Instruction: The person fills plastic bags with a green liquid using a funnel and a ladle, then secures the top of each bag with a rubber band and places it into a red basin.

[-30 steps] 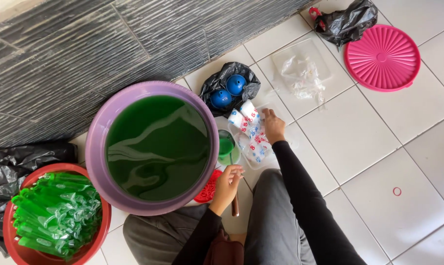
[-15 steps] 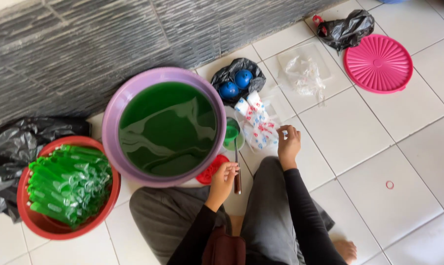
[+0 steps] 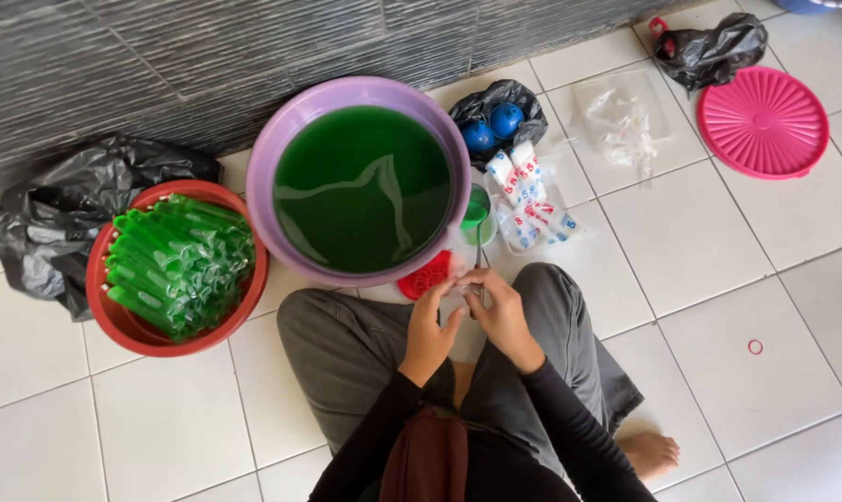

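My left hand (image 3: 430, 327) and my right hand (image 3: 501, 311) meet over my lap, just in front of a purple basin (image 3: 281, 158) full of green liquid (image 3: 360, 186). Both sets of fingers pinch a small clear plastic sleeve (image 3: 459, 299), which is hard to make out. A thin dark stick (image 3: 479, 260) runs from my right fingers up to a small green cup (image 3: 477, 214). A red funnel-like piece (image 3: 425, 276) lies beside my left fingertips. A pack of printed white sleeves (image 3: 528, 200) lies to the right of the cup.
A red bowl (image 3: 100, 297) at the left holds several green filled sleeves (image 3: 174, 265), with a black bag (image 3: 49, 218) behind it. A black bag holding blue balls (image 3: 495, 116), loose clear plastic (image 3: 621, 116), a pink lid (image 3: 762, 121) and a red rubber band (image 3: 755, 347) lie on the white tiles.
My right hand has come back from the pack of printed sleeves to meet my left hand in front of the basin. The view has shifted right, showing more of the red bowl.
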